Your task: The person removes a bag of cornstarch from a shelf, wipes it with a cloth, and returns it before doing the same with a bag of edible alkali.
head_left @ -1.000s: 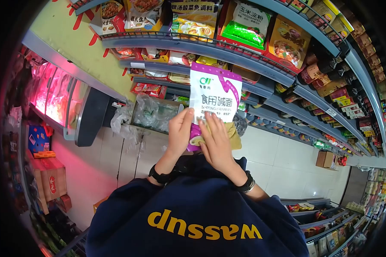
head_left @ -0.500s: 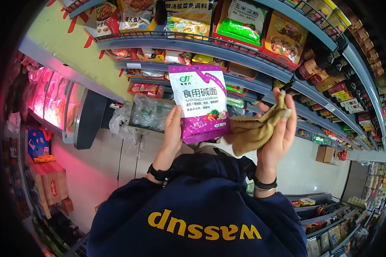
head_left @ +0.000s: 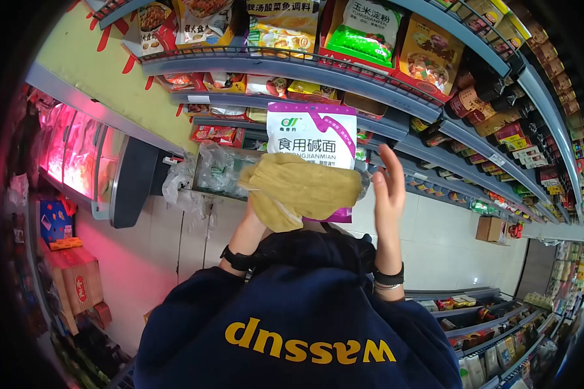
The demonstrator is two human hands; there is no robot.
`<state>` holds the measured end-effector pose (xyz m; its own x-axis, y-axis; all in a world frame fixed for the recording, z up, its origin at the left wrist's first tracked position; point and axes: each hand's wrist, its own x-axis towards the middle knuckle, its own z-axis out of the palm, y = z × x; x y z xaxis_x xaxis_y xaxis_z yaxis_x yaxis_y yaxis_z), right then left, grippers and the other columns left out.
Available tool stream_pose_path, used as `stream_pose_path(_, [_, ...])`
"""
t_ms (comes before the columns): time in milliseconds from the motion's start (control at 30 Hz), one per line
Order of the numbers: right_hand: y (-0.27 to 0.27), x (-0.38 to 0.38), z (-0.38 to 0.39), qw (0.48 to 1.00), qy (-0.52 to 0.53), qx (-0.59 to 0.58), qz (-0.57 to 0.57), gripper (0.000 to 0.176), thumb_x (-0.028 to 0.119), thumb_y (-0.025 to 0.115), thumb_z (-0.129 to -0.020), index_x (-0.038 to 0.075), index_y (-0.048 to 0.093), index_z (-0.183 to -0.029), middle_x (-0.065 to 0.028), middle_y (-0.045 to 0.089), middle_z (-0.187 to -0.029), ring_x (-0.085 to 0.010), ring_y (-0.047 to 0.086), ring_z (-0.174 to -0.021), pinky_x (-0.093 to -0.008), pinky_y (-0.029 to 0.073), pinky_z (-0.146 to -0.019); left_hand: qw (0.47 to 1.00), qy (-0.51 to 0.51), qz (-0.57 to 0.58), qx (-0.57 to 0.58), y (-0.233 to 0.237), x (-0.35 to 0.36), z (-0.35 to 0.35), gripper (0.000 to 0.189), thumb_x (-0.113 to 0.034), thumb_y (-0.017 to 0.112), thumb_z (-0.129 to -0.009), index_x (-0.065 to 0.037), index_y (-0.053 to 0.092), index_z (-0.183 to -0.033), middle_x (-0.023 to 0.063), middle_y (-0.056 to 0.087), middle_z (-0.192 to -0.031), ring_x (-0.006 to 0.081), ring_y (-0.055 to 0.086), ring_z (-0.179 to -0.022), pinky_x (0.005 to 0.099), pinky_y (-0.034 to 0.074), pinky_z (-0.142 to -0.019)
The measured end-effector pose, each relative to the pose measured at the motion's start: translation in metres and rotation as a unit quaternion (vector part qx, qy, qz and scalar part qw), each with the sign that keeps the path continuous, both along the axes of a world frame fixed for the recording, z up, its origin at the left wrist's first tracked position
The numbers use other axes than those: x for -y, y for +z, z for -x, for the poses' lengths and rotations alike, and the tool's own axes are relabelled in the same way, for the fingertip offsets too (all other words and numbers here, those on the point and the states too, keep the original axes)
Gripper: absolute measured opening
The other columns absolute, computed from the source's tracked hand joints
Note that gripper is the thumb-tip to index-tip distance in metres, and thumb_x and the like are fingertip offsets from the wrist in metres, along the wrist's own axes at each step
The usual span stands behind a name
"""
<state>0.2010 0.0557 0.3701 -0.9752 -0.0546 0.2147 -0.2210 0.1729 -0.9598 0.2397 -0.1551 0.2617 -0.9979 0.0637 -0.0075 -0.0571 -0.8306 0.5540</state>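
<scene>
A white and purple packet of edible alkali powder (head_left: 311,133) is upright in front of my chest. Draped across its lower front is a tan cloth (head_left: 305,188), which covers much of the printing. My left hand (head_left: 252,223) holds the packet at its lower left; the cloth hides most of those fingers. To the right of the packet, my right hand (head_left: 389,194) is raised with its thumb and fingers apart, close to the cloth's right end and holding nothing.
Shelves (head_left: 292,61) of seasoning packets curve ahead, with jars and bottles (head_left: 499,120) on the right. A box with clear plastic bags (head_left: 224,172) stands at the lower shelf. A pink-lit display fridge (head_left: 78,152) and a cardboard box (head_left: 74,279) are on the left.
The cloth has moved left from my right hand onto the packet's front. My right hand has opened and shifted left. The packet has moved slightly right.
</scene>
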Motion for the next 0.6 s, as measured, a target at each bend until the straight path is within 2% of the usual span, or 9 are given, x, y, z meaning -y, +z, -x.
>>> stream_pose_path(33, [-0.014, -0.009, 0.004, 1.0, -0.014, 0.017, 0.019, 0.046, 0.018, 0.051, -0.082, 0.001, 0.037, -0.122, -0.0137, 0.04, -0.122, -0.0212, 0.039, -0.112, -0.0331, 0.03, -0.093, 0.998, 0.01, 0.035, -0.045, -0.007, 0.003, 0.0, 0.042, -0.032, 0.031, -0.09, -0.004, 0.035, -0.12, 0.0117, 0.043, -0.118, 0.0225, 0.044, -0.107, 0.0367, 0.038, -0.09])
stream_pose_path(100, [-0.025, -0.02, 0.007, 0.975, 0.067, 0.163, 0.138, 0.046, 0.02, 0.052, -0.082, 0.0, 0.038, -0.121, -0.013, 0.045, -0.118, -0.0202, 0.042, -0.109, -0.0318, 0.033, -0.091, 0.994, 0.006, 0.093, -0.057, -0.003, 0.004, 0.0, 0.041, -0.031, 0.034, -0.089, -0.004, 0.035, -0.119, 0.0115, 0.044, -0.117, 0.0213, 0.045, -0.106, 0.0359, 0.039, -0.088])
stream_pose_path(167, [-0.038, -0.02, 0.003, 0.899, 0.174, 0.3, 0.267, 0.044, 0.018, 0.053, -0.082, 0.0, 0.039, -0.119, -0.0115, 0.047, -0.115, -0.0186, 0.045, -0.106, -0.0299, 0.036, -0.088, 0.984, -0.021, 0.174, -0.043, 0.003, 0.004, -0.001, 0.04, -0.029, 0.037, -0.088, -0.004, 0.036, -0.119, 0.0113, 0.045, -0.115, 0.0201, 0.046, -0.105, 0.035, 0.04, -0.087])
stream_pose_path(200, [-0.043, -0.015, -0.003, 0.888, 0.16, 0.354, 0.245, 0.041, 0.013, 0.054, -0.081, 0.0, 0.041, -0.117, -0.0096, 0.049, -0.114, -0.0172, 0.047, -0.103, -0.0284, 0.038, -0.086, 0.975, -0.031, 0.22, -0.034, 0.008, 0.003, -0.001, 0.04, -0.028, 0.038, -0.087, -0.004, 0.037, -0.118, 0.0112, 0.046, -0.115, 0.0195, 0.046, -0.104, 0.0346, 0.04, -0.086])
stream_pose_path(300, [-0.046, -0.002, -0.008, 0.85, 0.165, 0.401, 0.298, 0.041, 0.01, 0.056, -0.079, -0.002, 0.04, -0.115, -0.0106, 0.049, -0.111, -0.0174, 0.05, -0.1, -0.028, 0.042, -0.081, 0.94, -0.052, 0.337, -0.014, 0.021, 0.008, 0.001, 0.039, -0.026, 0.043, -0.086, -0.004, 0.038, -0.117, 0.0109, 0.047, -0.113, 0.0176, 0.047, -0.102, 0.0333, 0.042, -0.084])
stream_pose_path(367, [-0.054, 0.0, -0.009, 0.864, 0.144, 0.377, 0.302, 0.039, 0.01, 0.055, -0.08, -0.002, 0.041, -0.115, -0.0106, 0.05, -0.111, -0.0174, 0.05, -0.099, -0.028, 0.042, -0.081, 0.929, -0.051, 0.368, -0.003, 0.022, 0.014, 0.002, 0.038, -0.025, 0.044, -0.085, -0.004, 0.038, -0.117, 0.0108, 0.047, -0.112, 0.017, 0.048, -0.102, 0.0329, 0.042, -0.083])
stream_pose_path(433, [-0.06, 0.002, -0.009, 0.875, 0.124, 0.356, 0.304, 0.038, 0.01, 0.054, -0.08, -0.001, 0.042, -0.114, -0.0107, 0.051, -0.11, -0.0173, 0.05, -0.098, -0.028, 0.043, -0.08, 0.947, 0.088, 0.26, 0.165, 0.022, 0.02, 0.001, 0.036, -0.022, 0.042, -0.087, -0.005, 0.038, -0.118, 0.0088, 0.048, -0.113, 0.0188, 0.047, -0.102, 0.0332, 0.039, -0.086])
stream_pose_path(567, [-0.068, 0.001, -0.01, 0.884, 0.07, 0.346, 0.306, 0.035, 0.01, 0.052, -0.082, -0.002, 0.042, -0.114, -0.0116, 0.051, -0.109, -0.0182, 0.051, -0.097, -0.0284, 0.043, -0.08, 0.914, 0.21, 0.294, 0.183, 0.049, 0.029, -0.002, 0.037, -0.018, 0.043, -0.086, -0.005, 0.037, -0.12, 0.0094, 0.047, -0.114, 0.0186, 0.045, -0.104, 0.0318, 0.036, -0.088])
stream_pose_path(600, [-0.068, 0.002, -0.011, 0.878, 0.063, 0.347, 0.324, 0.034, 0.01, 0.052, -0.082, -0.001, 0.043, -0.113, -0.0103, 0.051, -0.108, -0.0174, 0.051, -0.096, -0.028, 0.042, -0.08, 0.891, 0.223, 0.378, 0.12, 0.056, 0.021, -0.005, 0.039, -0.017, 0.044, -0.085, -0.004, 0.035, -0.121, 0.0107, 0.044, -0.116, 0.0198, 0.043, -0.106, 0.0316, 0.035, -0.089])
